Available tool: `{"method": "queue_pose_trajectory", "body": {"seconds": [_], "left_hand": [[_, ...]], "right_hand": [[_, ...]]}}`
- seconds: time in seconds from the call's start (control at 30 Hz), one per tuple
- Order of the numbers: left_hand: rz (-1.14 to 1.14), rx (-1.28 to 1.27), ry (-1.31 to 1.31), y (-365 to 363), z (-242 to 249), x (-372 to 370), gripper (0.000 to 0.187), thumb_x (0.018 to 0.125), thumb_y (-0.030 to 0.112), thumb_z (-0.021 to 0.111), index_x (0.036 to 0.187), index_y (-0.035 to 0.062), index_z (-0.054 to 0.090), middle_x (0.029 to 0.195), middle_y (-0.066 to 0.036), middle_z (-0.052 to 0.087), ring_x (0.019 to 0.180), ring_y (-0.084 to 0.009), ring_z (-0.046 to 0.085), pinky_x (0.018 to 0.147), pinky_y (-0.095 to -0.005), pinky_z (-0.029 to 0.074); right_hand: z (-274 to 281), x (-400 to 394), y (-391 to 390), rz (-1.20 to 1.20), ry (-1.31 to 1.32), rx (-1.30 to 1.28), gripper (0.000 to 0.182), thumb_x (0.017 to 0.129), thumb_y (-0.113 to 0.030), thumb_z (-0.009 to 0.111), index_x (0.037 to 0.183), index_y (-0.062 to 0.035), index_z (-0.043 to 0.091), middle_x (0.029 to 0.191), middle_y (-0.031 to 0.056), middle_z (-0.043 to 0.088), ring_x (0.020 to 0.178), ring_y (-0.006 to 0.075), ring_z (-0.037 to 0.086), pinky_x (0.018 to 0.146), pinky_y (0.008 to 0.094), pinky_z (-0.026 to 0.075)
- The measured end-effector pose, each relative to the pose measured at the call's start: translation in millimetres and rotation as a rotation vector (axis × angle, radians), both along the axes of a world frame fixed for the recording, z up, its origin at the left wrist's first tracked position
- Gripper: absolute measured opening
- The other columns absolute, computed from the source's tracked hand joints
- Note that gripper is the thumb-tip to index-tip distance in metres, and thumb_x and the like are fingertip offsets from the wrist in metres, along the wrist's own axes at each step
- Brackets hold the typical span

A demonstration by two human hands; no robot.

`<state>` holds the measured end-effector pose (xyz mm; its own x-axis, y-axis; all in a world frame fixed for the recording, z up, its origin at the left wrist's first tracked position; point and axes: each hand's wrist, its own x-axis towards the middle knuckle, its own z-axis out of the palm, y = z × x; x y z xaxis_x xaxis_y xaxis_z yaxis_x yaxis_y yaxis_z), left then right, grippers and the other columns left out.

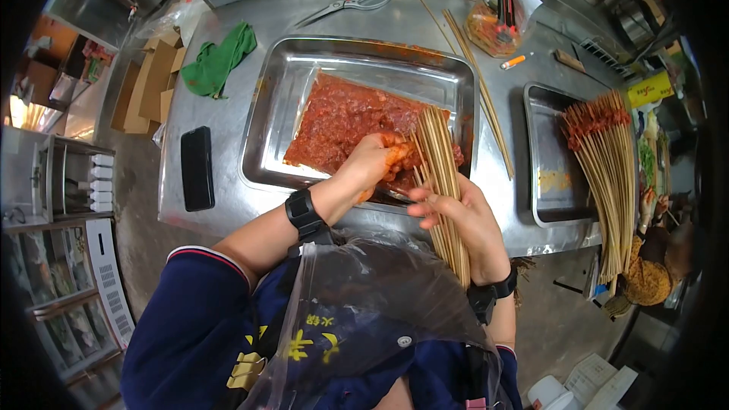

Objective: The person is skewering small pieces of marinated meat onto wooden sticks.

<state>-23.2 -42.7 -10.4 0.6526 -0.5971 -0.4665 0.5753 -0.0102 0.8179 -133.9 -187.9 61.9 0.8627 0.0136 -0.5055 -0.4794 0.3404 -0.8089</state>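
Note:
A steel tray (254, 133) holds a wide mass of red, marinated meat pieces (342, 118). My left hand (380, 158) is over the near right part of the meat, its fingers smeared red and closed on a piece of meat that they partly hide. In my right hand (467, 216) is a thick bundle of bamboo skewers (437, 137); the thumb lies over the bundle and the fingertips show on its left side. The bundle's upper ends reach over the meat, and its lower ends point toward my body.
To the right, loaded skewers (607, 175) lean over a second steel tray (538, 148). Loose skewers (486, 99), scissors (353, 1), a green cloth (220, 61), a black phone (197, 168), an orange marker (515, 62) and a plastic container (486, 30) lie on the steel table (266, 9).

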Motion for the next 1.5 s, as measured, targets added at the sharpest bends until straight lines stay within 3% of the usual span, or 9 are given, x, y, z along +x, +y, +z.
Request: {"method": "queue_pose_trajectory", "body": {"seconds": [0.2, 0.33, 0.47, 0.5, 0.6, 1.1, 1.3, 1.4, 1.5], "left_hand": [[0.218, 0.091, -0.289, 27, -8, 30, 0.019, 0.088, 0.011, 0.055, 0.101, 0.0, 0.061, 0.093, -0.006, 0.062, 0.081, -0.011, 0.056, 0.069, -0.023, 0.044], [-0.05, 0.428, -0.621, 48, -3, 36, 0.016, 0.083, 0.008, 0.059, 0.093, -0.0018, 0.066, 0.087, -0.011, 0.066, 0.076, -0.0127, 0.058, 0.068, -0.0254, 0.045], [-0.403, 0.942, -0.997, 36, 16, 19, 0.016, 0.075, 0.002, 0.057, 0.089, -0.0022, 0.064, 0.084, -0.019, 0.064, 0.08, -0.0322, 0.061, 0.072, -0.0355, 0.047], [-0.221, 0.697, -1.102, 36, 11, 14, 0.015, 0.069, 0.003, 0.058, 0.081, -0.0039, 0.061, 0.081, -0.024, 0.06, 0.081, -0.041, 0.055, 0.074, -0.0433, 0.045], [-0.463, 0.872, -1.253, 37, 14, 14, 0.011, 0.066, 0.003, 0.057, 0.074, -0.0047, 0.057, 0.076, -0.023, 0.059, 0.079, -0.0393, 0.056, 0.074, -0.0458, 0.044], [-0.567, 0.861, -1.11, 35, 16, 14, 0.012, 0.066, 0.007, 0.061, 0.072, -0.003, 0.06, 0.077, -0.023, 0.06, 0.082, -0.0383, 0.057, 0.073, -0.0468, 0.045], [-0.516, 0.749, -1.48, 31, 3, 12, 0.007, 0.064, 0.005, 0.06, 0.067, -0.0017, 0.058, 0.073, -0.022, 0.059, 0.085, -0.035, 0.056, 0.083, -0.046, 0.041], [-0.654, 0.803, -1.296, 28, 17, 14, 0.009, 0.064, 0.004, 0.059, 0.071, -0.0021, 0.059, 0.074, -0.021, 0.059, 0.083, -0.0361, 0.057, 0.083, -0.0439, 0.043], [-0.556, 0.813, -1.244, 34, 7, 20, 0.015, 0.068, 0.004, 0.061, 0.082, -0.0017, 0.064, 0.076, -0.02, 0.061, 0.078, -0.037, 0.058, 0.074, -0.0414, 0.047]], "right_hand": [[-12, -2, -5, -0.091, -0.02, 0.077, 0.025, 0.08, -0.005, 0.05, 0.104, 0.0038, 0.05, 0.097, 0.0133, 0.058, 0.088, 0.0196, 0.062, 0.078, 0.0288, 0.052], [-18, 0, -5, -0.039, -0.028, 0.015, 0.023, 0.079, -0.006, 0.051, 0.1, 0.0028, 0.051, 0.089, 0.0085, 0.057, 0.081, 0.0164, 0.061, 0.077, 0.0296, 0.052], [-16, -2, -3, -0.066, -0.011, -0.017, 0.02, 0.077, -0.006, 0.052, 0.096, 0.0015, 0.051, 0.085, 0.0071, 0.056, 0.075, 0.0147, 0.062, 0.075, 0.0296, 0.052], [-16, -1, -2, -0.065, -0.015, -0.016, 0.02, 0.077, -0.006, 0.052, 0.096, 0.0013, 0.051, 0.085, 0.0066, 0.056, 0.074, 0.0142, 0.062, 0.074, 0.029, 0.052], [-14, -1, -2, -0.052, -0.016, -0.024, 0.02, 0.077, -0.007, 0.053, 0.096, 0.0011, 0.051, 0.083, 0.0055, 0.056, 0.072, 0.0138, 0.062, 0.073, 0.0275, 0.052], [-19, 2, -2, 0.022, 0.032, -0.087, 0.02, 0.077, -0.004, 0.06, 0.094, 0.001, 0.051, 0.081, 0.0048, 0.056, 0.072, 0.0136, 0.061, 0.068, 0.0261, 0.051], [-21, 2, -4, 0.029, 0.014, -0.062, 0.019, 0.078, -0.003, 0.06, 0.094, 0.0012, 0.051, 0.083, 0.0057, 0.056, 0.072, 0.0141, 0.061, 0.068, 0.0272, 0.053], [-22, 3, -6, 0.028, 0.021, -0.064, 0.019, 0.078, -0.002, 0.06, 0.094, 0.0011, 0.05, 0.083, 0.0056, 0.055, 0.072, 0.0141, 0.061, 0.068, 0.027, 0.053], [-21, 4, -6, 0.044, 0.011, -0.065, 0.019, 0.078, -0.002, 0.06, 0.093, 0.0011, 0.05, 0.083, 0.0055, 0.055, 0.072, 0.0142, 0.061, 0.068, 0.0272, 0.053]]}}
